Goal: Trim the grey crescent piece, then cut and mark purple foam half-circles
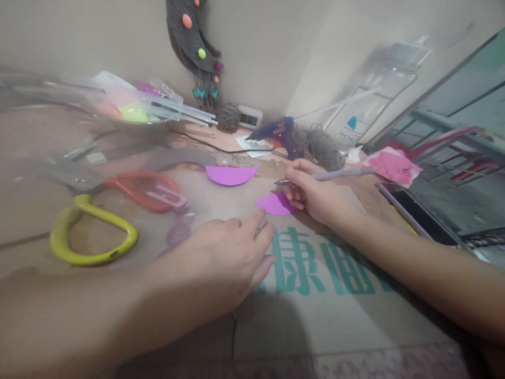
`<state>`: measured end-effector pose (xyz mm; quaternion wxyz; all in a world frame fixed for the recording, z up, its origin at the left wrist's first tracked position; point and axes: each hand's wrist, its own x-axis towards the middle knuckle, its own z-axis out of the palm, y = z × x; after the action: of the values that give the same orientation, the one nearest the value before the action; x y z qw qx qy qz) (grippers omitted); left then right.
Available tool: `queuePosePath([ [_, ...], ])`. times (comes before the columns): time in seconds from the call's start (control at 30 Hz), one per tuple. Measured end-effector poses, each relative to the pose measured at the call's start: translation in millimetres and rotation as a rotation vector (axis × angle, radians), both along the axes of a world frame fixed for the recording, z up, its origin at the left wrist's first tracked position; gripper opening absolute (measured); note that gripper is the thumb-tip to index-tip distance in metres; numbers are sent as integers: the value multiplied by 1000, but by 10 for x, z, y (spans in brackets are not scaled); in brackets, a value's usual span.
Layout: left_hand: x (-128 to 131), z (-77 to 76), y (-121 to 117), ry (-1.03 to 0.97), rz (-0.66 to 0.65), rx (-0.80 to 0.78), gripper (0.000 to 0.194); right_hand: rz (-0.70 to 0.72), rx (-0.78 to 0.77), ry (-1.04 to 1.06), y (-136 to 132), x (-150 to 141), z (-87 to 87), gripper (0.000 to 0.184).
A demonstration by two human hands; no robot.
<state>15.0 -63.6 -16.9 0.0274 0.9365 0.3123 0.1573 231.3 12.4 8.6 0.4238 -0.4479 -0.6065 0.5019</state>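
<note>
"Grip?"
"My right hand [310, 192]: closed round one pen [343, 173]. My left hand [236, 250]: loosely spread, fingertip at one purple paper piece [274, 204]."
"Beyond?"
"One purple half-disc [231, 175], farther back; scissors [81, 201], left; glue gun [286, 131], behind."

Craft workspace: glue gun [282, 134], yarn [321, 147], scissors [89, 184].

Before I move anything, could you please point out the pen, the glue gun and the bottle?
Pen [343, 173]: head view, on its barrel.
Glue gun [271, 130]: head view, on its body.
Bottle [354, 125]: head view, on its printed side.
</note>
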Motion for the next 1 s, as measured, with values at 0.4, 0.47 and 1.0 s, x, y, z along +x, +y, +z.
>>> queuePosePath([
  [0.4, 84, 174, 0, 233, 51, 211, 38, -30, 237, -414, -101, -81, 131, 27],
  [0.47, 83, 181, -3, 245, 57, 202, 38, -36, 253, -412, -95, -120, 96, 31],
  [1.0, 52, 264, 19, 288, 137, 118, 53, -147, 317, -568, -128, -122, 73, 25],
])
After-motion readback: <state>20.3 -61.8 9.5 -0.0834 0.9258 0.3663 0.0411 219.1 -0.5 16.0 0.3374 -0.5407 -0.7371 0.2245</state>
